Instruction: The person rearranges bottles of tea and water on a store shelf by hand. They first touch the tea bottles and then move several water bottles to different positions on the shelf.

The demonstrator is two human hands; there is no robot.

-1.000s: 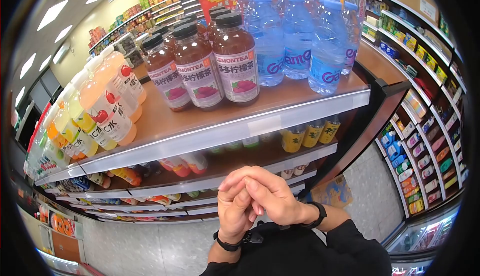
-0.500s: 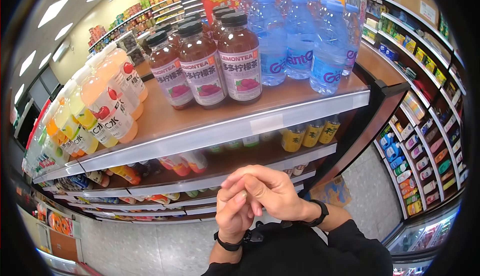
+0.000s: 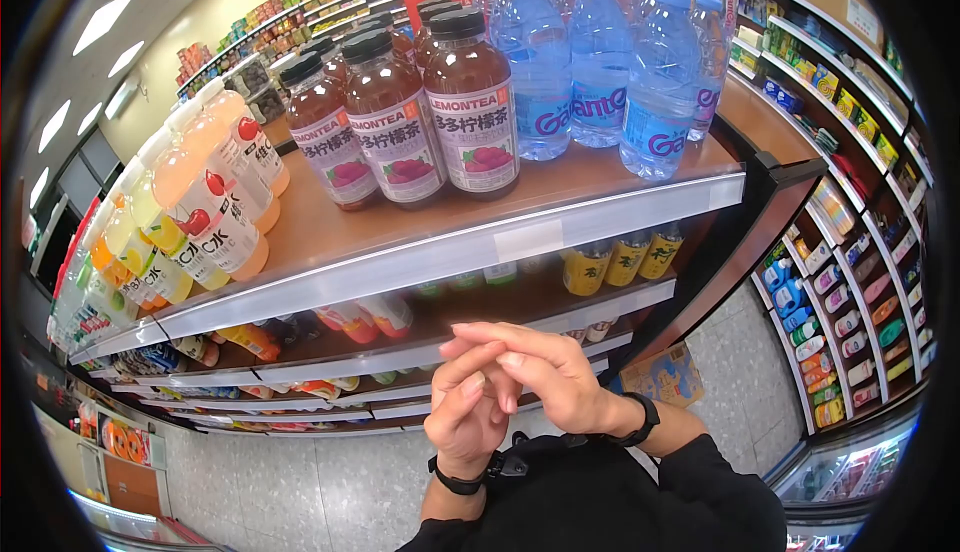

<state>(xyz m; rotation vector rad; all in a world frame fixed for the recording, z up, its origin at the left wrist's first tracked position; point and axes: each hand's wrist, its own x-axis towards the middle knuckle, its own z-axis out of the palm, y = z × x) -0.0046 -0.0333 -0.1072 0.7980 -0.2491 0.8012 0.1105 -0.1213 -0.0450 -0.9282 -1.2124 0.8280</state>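
Note:
My left hand (image 3: 466, 414) and my right hand (image 3: 552, 370) meet in front of my body, below the top shelf's front edge. The right fingers lie together across the left fingertips, with the right thumb resting against them. The left fingers are bent inward under the right hand and partly hidden. No object shows between the hands. Nearest above them stand dark-capped lemon tea bottles (image 3: 470, 117) with purple-and-white labels. To their right are blue-capped water bottles (image 3: 660, 92). Pink and yellow drink bottles (image 3: 215, 217) stand in a row on the left.
The top shelf (image 3: 400, 227) has a clear price rail along its front. Yellow-labelled bottles (image 3: 625, 262) stand on the shelf below. A printed cardboard box (image 3: 665, 377) lies on the floor. Stocked shelves (image 3: 850, 282) line the right side.
The right fingers have straightened and loosened somewhat over the left hand. The view has shifted slightly, so the top-shelf bottles appear a little higher.

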